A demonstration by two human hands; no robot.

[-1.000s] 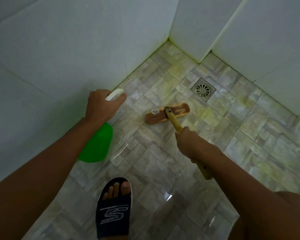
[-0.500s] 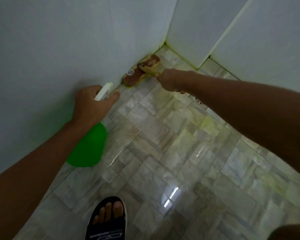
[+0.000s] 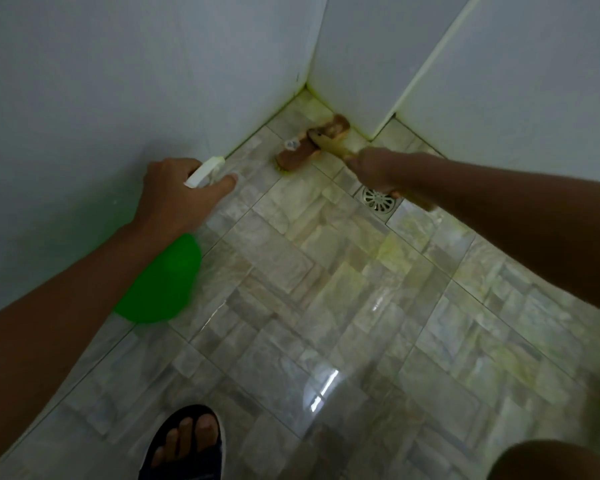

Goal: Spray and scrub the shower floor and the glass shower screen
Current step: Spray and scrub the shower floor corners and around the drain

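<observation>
The right hand (image 3: 373, 168) grips the brush (image 3: 312, 142), scrubbing the floor's (image 3: 326, 306) far corner. Left hand (image 3: 177, 195) fingers hold the spray bottle (image 3: 160, 282). Next, probably scrub nearer tiles.

A dark slide sandal (image 3: 184, 448) on a foot; a round metal drain (image 3: 378, 201) sits near the corner.

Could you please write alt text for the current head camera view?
A person's right hand pushes a wooden scrub brush into the shower floor corner, while the left hand holds a green spray bottle. A round drain lies beside the right hand.
</observation>
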